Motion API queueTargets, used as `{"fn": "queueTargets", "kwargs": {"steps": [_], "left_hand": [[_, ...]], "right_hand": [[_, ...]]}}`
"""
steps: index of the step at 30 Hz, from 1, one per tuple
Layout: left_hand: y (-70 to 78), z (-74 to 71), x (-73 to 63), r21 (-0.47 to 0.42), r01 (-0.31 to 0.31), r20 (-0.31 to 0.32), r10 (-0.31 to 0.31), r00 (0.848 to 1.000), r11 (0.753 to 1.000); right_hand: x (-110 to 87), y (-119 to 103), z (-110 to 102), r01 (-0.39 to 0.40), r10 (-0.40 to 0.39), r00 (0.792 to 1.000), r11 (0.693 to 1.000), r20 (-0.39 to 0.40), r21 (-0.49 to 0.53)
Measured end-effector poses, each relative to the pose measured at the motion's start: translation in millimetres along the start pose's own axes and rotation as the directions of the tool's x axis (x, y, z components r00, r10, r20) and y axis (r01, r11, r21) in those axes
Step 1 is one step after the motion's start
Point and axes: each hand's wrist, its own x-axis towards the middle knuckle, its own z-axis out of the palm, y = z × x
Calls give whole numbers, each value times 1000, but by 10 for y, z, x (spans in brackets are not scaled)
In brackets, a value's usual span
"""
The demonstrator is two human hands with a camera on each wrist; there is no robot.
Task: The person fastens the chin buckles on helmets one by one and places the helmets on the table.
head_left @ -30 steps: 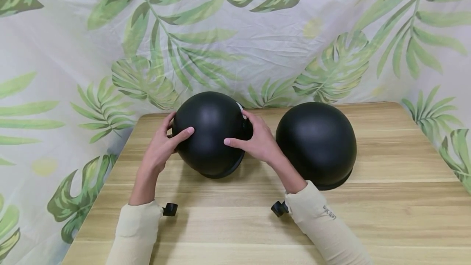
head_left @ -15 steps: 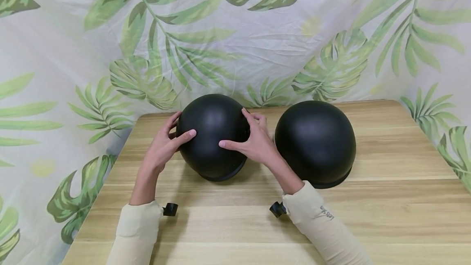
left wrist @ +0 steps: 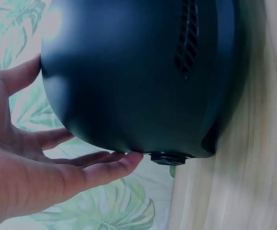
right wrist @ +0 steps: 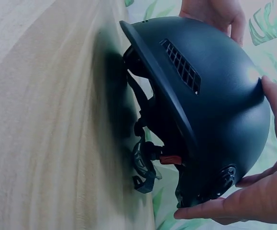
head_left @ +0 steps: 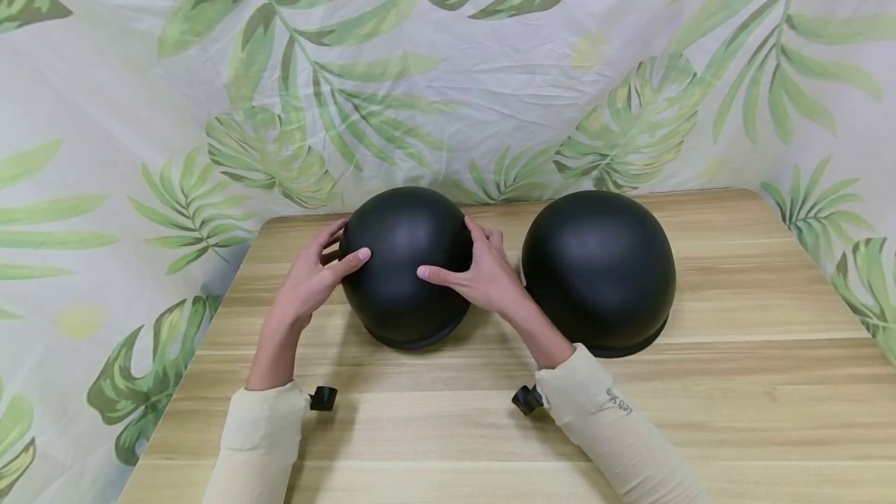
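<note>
The left hand (head_left: 308,274) and right hand (head_left: 484,271) grasp a helmet (head_left: 400,263) between them, thumbs on its dome and fingers around opposite sides. The shell is matt black, smooth and rounded, with a soft sheen. In the right wrist view a slotted mesh vent (right wrist: 183,69) cuts into it, a ridged round knob (right wrist: 223,179) sits low on the side near the fingers, and a narrow raised rim (right wrist: 162,84) edges the opening. That rim stands apart from the table (head_left: 434,430), and a dark woven strap (right wrist: 137,93) hangs below it near a small red piece (right wrist: 171,159). Beige ribbed sleeves (head_left: 259,442) cover the forearms. To the right, a second helmet (head_left: 598,271), equally domed and matt, rests on the pale, streaky wood grain. Behind hangs creased white cloth (head_left: 518,84) printed with green leaves.
</note>
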Motion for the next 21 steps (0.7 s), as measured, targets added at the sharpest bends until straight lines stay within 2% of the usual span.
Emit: {"fn": "queueTargets", "kwargs": {"steps": [4, 13, 21], "left_hand": [[-22, -3, 12, -1, 22, 7, -22, 1000, 1000], [-45, 3, 29, 11, 15, 10, -15, 1000, 1000], [-67, 10, 52, 24, 15, -9, -15, 1000, 1000]], "right_hand": [[16, 31, 29, -21, 21, 1000, 1000, 5, 17], [23, 68, 64, -63, 63, 998, 997, 11, 42], [54, 119, 95, -37, 36, 999, 998, 17, 58]]}}
